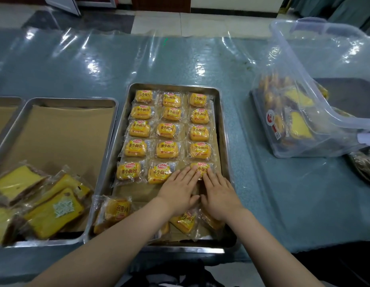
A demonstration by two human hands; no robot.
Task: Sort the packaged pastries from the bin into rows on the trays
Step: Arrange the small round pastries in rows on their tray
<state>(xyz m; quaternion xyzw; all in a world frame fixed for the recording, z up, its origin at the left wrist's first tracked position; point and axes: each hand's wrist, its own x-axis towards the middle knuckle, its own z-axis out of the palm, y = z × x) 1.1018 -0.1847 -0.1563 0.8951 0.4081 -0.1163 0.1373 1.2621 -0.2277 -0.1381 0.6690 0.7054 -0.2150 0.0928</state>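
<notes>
Left steel tray (pixel 18 129), paper-lined: loose wrapped cake slices (pixel 53 212). Middle tray (pixel 224 141): small yellow bread packets (pixel 167 131) in three-wide rows, spare packets heaped at its near end. My left hand (pixel 178 191) and right hand (pixel 219 193), fingers straight, press the last-row packet (pixel 200 167) flat. Right: clear plastic bin (pixel 316 141), pastries inside, on the counter (pixel 76 69).

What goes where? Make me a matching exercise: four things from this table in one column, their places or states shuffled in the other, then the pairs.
Things
1. clear plastic storage bin
2. paper-lined steel tray of small yellow bun packets
3. large yellow cake-slice packets
4. left hand

Places or states
A. near corner of the left steel tray
B. lies flat, fingers straight, beside the right hand
C. tilted, at the table's right
D. table centre, filled in rows of three

Pairs: 1-C, 2-D, 3-A, 4-B
</notes>
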